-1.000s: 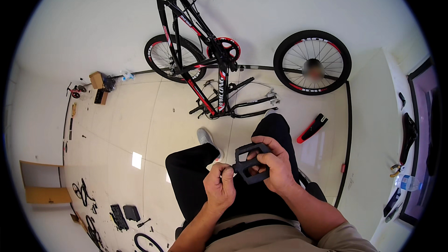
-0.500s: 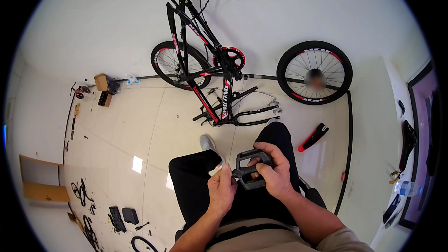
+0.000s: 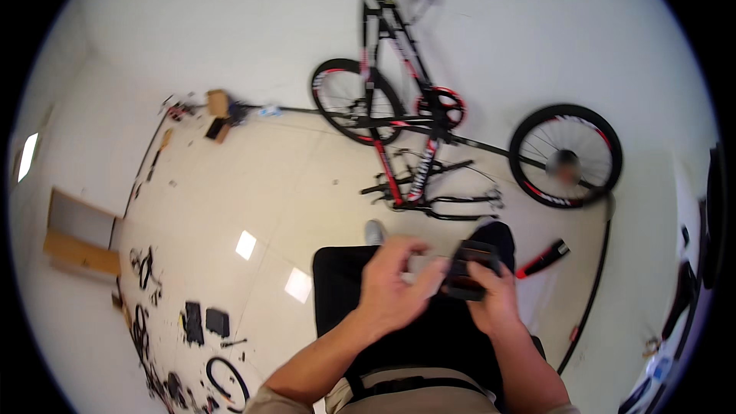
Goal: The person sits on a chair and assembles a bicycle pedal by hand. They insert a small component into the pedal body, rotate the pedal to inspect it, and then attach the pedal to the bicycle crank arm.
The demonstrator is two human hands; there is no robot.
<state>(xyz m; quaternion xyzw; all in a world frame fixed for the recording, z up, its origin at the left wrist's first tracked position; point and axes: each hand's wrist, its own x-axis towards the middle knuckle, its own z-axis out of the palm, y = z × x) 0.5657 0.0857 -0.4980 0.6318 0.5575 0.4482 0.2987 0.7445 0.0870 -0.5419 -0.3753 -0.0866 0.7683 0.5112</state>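
Observation:
A dark bicycle pedal (image 3: 462,285) with an open cage-like frame is held over my lap, blurred by motion. My right hand (image 3: 497,300) grips its right side, with the fingers and thumb closed on the frame. Just left of the pedal, my left hand (image 3: 392,285) has thumb and forefinger spread apart. The thumb tip points at the pedal's left end; whether it touches is too blurred to tell. Nothing shows between the left fingers.
A black and red bicycle frame (image 3: 423,169) leans at the wall with a rear wheel (image 3: 322,96). A loose wheel (image 3: 515,138) stands right of it. A fork (image 3: 460,216) and a red-black mudguard (image 3: 543,258) lie on the floor. Tool cases (image 3: 218,322) lie left.
My left hand has let go of the pedal's left end and opened. The right hand still holds the pedal. The view has swung left, so the bicycle appears farther right.

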